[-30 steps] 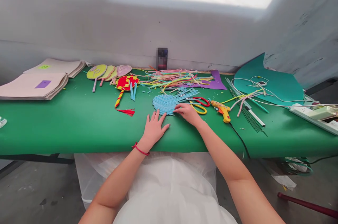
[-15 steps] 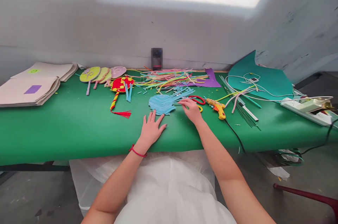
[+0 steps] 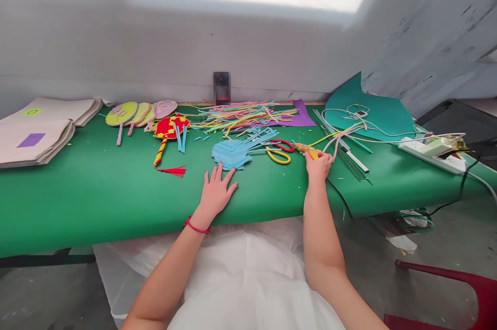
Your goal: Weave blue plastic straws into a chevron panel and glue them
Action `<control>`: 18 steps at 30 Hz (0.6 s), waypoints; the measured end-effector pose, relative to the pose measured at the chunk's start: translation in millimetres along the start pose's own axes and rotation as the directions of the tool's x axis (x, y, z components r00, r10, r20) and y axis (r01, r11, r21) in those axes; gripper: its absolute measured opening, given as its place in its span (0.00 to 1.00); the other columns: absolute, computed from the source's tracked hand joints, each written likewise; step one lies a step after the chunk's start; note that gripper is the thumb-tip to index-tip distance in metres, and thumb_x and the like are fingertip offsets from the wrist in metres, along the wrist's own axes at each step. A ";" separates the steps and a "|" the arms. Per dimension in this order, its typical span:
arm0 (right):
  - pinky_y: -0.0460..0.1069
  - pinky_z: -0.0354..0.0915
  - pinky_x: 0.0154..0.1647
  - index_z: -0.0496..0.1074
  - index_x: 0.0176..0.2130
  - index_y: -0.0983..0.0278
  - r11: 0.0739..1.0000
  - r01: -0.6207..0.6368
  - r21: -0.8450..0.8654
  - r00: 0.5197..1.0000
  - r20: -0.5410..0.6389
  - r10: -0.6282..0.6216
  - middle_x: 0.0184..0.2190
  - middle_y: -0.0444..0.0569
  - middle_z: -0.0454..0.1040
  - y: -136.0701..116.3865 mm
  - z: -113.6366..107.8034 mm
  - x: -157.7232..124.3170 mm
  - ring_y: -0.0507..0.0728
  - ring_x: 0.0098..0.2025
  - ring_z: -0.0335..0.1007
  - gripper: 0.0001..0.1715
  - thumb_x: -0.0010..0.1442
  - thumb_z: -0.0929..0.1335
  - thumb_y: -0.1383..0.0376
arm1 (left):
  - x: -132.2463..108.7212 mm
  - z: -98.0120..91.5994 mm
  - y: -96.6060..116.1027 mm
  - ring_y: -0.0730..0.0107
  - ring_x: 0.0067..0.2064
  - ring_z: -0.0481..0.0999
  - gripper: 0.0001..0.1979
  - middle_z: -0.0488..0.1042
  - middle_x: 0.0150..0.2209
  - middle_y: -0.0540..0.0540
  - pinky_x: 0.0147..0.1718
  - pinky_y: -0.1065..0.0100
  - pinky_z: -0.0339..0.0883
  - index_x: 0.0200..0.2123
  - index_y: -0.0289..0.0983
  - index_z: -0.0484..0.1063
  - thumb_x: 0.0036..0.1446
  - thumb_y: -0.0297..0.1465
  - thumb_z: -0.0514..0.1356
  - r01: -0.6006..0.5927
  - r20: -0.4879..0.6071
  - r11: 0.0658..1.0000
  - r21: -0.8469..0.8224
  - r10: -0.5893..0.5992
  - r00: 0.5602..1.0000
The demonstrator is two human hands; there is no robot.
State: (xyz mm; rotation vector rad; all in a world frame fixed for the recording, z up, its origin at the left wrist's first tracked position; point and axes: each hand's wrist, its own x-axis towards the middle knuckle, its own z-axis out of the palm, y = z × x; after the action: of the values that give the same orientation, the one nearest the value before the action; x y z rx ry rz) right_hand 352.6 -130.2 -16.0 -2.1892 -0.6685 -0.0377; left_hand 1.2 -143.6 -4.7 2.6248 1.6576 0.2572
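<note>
My left hand lies flat with its fingers spread, the tips at the lower edge of a blue heart-like panel made of pipe cleaners laid side by side. Loose blue strips stick out from the panel's upper right. To the right, my right hand is closed round the handle of a yellow hot glue gun, whose nozzle points left. Between the panel and the glue gun lie scissors with one red and one yellow handle loop; their blades are partly covered by the blue strips.
A heap of coloured pipe cleaners lies at the back. Left are a red and yellow fan, pale round fans and stacked paper. Right are teal sheet, white cables, a power strip and the glue gun's black cord.
My right hand has left the blue panel's right edge, moved right and closed on the glue gun. My left hand stays at the panel. The view has shifted slightly right.
</note>
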 end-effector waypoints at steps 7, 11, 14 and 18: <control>0.63 0.57 0.55 0.60 0.49 0.69 0.988 -0.042 -0.150 0.999 0.027 0.047 0.52 0.67 0.60 1.8 6.9 1.1 0.70 0.55 0.58 0.37 0.44 0.72 0.54 | -0.6 1.4 -1.6 0.53 0.67 0.49 0.27 0.47 0.67 0.41 0.61 0.46 0.45 0.64 0.48 0.53 0.64 0.45 0.43 -0.009 -0.007 1.000 -0.005 0.009 1.000; 0.62 0.59 0.54 0.64 0.45 0.67 0.990 -0.061 -0.125 0.998 0.003 0.062 0.49 0.65 0.64 2.9 4.4 1.6 0.68 0.54 0.61 0.31 0.44 0.72 0.57 | -0.6 1.4 -1.7 0.53 0.67 0.49 0.27 0.47 0.67 0.42 0.61 0.46 0.44 0.64 0.48 0.53 0.63 0.45 0.43 -0.007 -0.003 1.000 -0.007 0.007 1.000; 0.61 0.61 0.52 0.66 0.40 0.65 0.993 -0.102 -0.063 0.995 -0.025 0.101 0.46 0.61 0.67 2.2 -0.2 2.4 0.67 0.51 0.64 0.26 0.43 0.72 0.57 | -0.7 0.9 -1.4 0.53 0.67 0.49 0.26 0.47 0.67 0.42 0.61 0.46 0.44 0.64 0.48 0.54 0.63 0.45 0.44 -0.009 -0.005 1.000 -0.006 0.009 1.000; 0.59 0.63 0.50 0.67 0.37 0.65 0.986 -0.165 0.015 0.986 -0.028 0.165 0.45 0.61 0.70 -3.1 -7.6 2.1 0.66 0.48 0.67 0.23 0.44 0.72 0.55 | -0.9 1.0 -1.4 0.53 0.67 0.49 0.26 0.47 0.67 0.42 0.61 0.46 0.44 0.64 0.48 0.54 0.63 0.45 0.43 -0.007 -0.006 1.000 -0.008 0.007 1.000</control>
State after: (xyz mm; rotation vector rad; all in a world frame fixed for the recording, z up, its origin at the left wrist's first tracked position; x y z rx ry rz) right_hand 354.4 -133.2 -8.3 -2.2207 -0.4679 0.0212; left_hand -0.2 -143.8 -5.9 2.6275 1.6454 0.2715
